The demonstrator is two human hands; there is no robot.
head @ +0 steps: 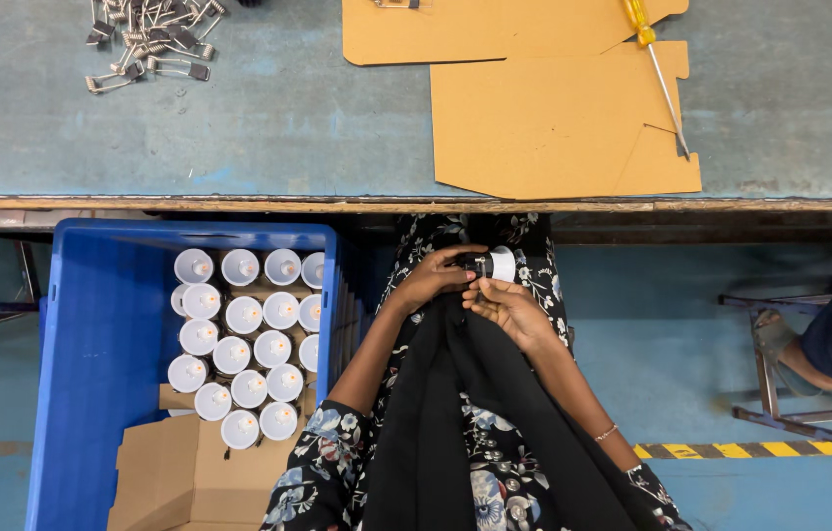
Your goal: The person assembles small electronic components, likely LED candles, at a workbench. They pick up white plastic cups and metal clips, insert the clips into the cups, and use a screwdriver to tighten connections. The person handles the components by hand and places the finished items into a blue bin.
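Observation:
My left hand (pixel 433 278) and my right hand (pixel 506 307) meet in my lap, below the edge of the workbench. Both hold one small white bulb housing with a dark base (pixel 491 264), lying on its side. My left fingers wrap the dark end, while my right fingertips touch it from below. A blue plastic crate (pixel 101 334) stands to my left, holding several upright white housings (pixel 244 334) of the same kind in rows, on brown cardboard.
The blue-grey workbench (pixel 268 118) carries flat cardboard sheets (pixel 554 108), a yellow-handled screwdriver (pixel 657 69) and a pile of small metal clips (pixel 150 39). Another person's foot and leg (pixel 819 339) rest on a metal stool frame at right. A yellow-black floor stripe (pixel 750 450) runs nearby.

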